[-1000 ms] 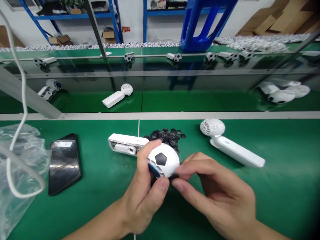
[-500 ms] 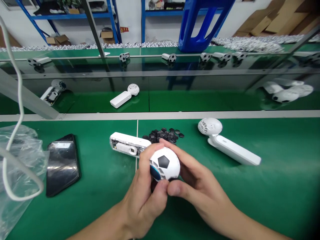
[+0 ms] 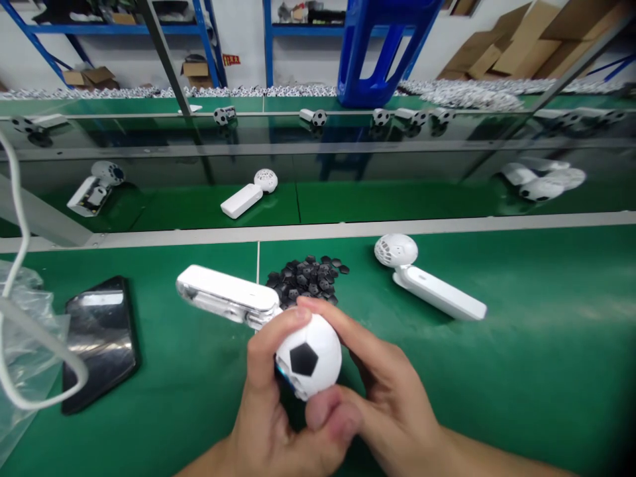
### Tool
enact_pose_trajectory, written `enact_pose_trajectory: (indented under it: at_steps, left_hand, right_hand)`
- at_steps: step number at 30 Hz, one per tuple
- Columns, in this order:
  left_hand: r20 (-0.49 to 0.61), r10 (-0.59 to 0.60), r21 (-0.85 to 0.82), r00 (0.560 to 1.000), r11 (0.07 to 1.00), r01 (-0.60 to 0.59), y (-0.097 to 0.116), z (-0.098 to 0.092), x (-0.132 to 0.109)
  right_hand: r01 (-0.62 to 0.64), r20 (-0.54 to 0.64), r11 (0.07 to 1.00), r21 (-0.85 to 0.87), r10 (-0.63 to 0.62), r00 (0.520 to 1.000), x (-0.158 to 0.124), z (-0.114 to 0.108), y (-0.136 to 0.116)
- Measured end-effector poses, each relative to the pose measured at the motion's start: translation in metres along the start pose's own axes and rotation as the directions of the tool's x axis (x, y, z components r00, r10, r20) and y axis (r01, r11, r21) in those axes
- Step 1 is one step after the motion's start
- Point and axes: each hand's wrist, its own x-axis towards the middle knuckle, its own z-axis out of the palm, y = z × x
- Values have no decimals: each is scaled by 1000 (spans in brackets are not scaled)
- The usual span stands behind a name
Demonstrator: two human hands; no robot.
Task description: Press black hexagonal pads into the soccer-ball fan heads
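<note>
Between my two hands is a white handheld fan (image 3: 325,351) with a round football-patterned head, a black pentagon facing me. Its white handle with a clear edge points to the upper left. My left hand (image 3: 268,391) is closed around the left side of the head, index finger on top. My right hand (image 3: 392,384) grips the right side, fingertips on the upper edge. Both thumbs meet at the lower edge, slightly blurred; whatever lies under them is hidden. Just beyond the head lies a pile of small black pentagon pieces (image 3: 311,278).
A second white fan (image 3: 437,288) lies to the right on the green table (image 3: 536,377). At left are a dark glossy panel (image 3: 102,341), a plastic bag (image 3: 30,364) and a white cable (image 3: 17,258). More fans (image 3: 243,199) lie behind the pale rail (image 3: 328,230).
The fan has tilted, so its pentagon now faces me lower down and its handle shows less of its open side. My thumbs have shifted together along the lower edge. The view has moved slightly.
</note>
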Motion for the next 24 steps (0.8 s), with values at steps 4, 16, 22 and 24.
enact_pose_trajectory:
  at_steps: [4,16,22,24]
  left_hand:
    - [51,-211,-76,976,974,215,1,-5,-3]
    - [-99,99,661,990,751,-9,12,-47,38]
    - [-236,47,308,971,951,29,11,-51,38]
    - [-221,50,266,974,964,10,13,-47,37]
  right_hand:
    - [-97,119,994,-44,101,988,26,-32,3]
    - [-30,-106,626,-779,-85,991,63,-93,67]
    - [294,92,632,-717,-333,938,41,-78,21]
    - [385,112,647,-658,-421,900,30,-70,4]
